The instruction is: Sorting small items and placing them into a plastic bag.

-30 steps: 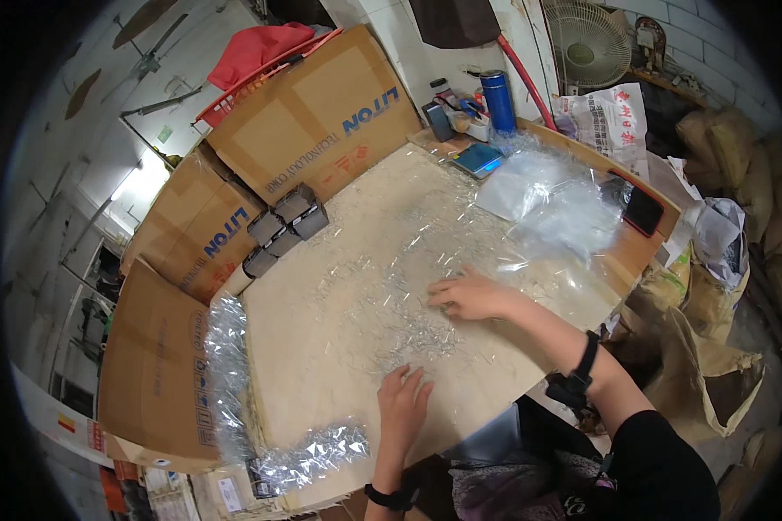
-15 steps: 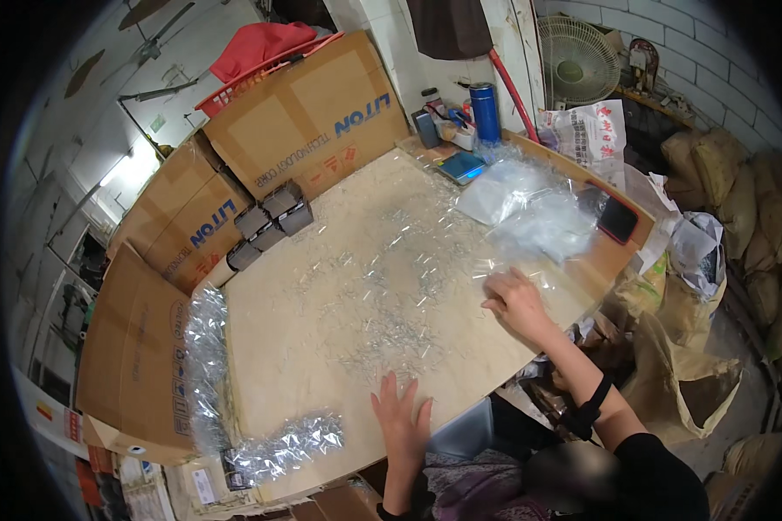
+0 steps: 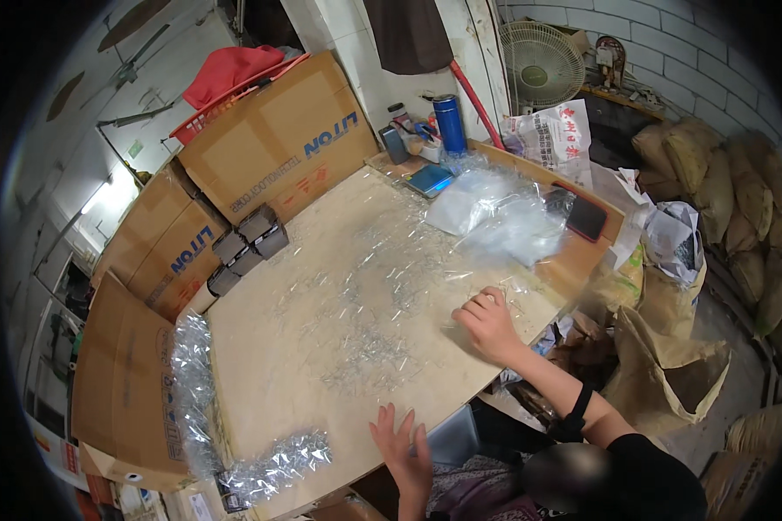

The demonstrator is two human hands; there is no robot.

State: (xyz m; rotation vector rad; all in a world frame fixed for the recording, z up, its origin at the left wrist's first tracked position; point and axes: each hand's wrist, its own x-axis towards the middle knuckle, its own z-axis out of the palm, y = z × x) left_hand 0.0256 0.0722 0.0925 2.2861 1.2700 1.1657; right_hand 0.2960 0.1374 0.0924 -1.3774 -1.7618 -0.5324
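Your right hand [image 3: 488,326] rests on the counter [image 3: 269,373] near its right edge, fingers curled narrow over a few of the small clear plastic pieces [image 3: 378,304]; you cannot tell whether it pinches any. Those pieces lie scattered across the middle of the counter, thickest in a patch just left of that hand. Your left hand [image 3: 404,443] hovers at the near edge with its fingers spread wide, holding nothing, its palm over the counter's rim. Between the two hands the surface is mostly bare. Cardboard boxes [image 3: 278,139] wall off the far and left sides, with a cluster of small dark blocks [image 3: 248,247] at their foot. Crinkled clear wrap [image 3: 191,382] runs down the left edge and around the near corner. At the far right, a heap of clear plastic bags [image 3: 504,217] sits beside a dark phone [image 3: 586,217], and a blue bottle [image 3: 450,124] stands at the back corner.
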